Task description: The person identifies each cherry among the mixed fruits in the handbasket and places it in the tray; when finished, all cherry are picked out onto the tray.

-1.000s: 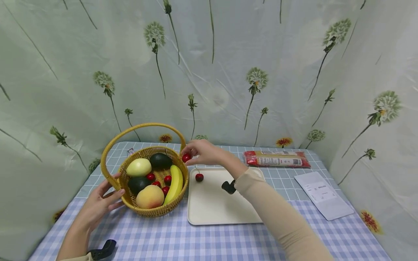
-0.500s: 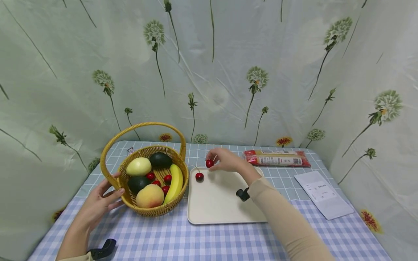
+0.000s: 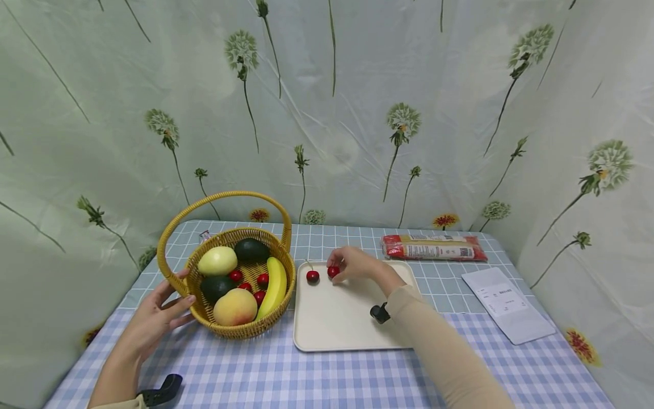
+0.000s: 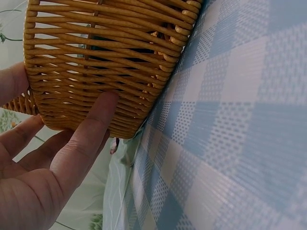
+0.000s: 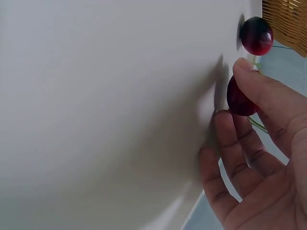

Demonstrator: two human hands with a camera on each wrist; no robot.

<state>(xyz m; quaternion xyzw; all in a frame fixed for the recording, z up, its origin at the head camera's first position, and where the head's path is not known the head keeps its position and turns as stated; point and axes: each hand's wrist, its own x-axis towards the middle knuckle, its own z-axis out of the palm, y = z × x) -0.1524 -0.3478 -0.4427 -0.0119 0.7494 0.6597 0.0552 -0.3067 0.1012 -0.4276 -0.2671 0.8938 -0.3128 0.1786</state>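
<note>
Dandelion-print sheeting backs a blue checked tablecloth. Left hand, fingers straight, rests against the wicker basket: two avocados, one apple, one peach, one banana, four cherries visible. Cream tray: two cherries, one lying free, one pinched by right hand. Beyond: one red packet, one white pouch.

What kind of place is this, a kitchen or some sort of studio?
Probably a staged recording corner, not a kitchen: a flower-printed curtain closes off the checked table on all sides, and the hands wear small black wrist cameras while handling a fruit basket and tray.
</note>
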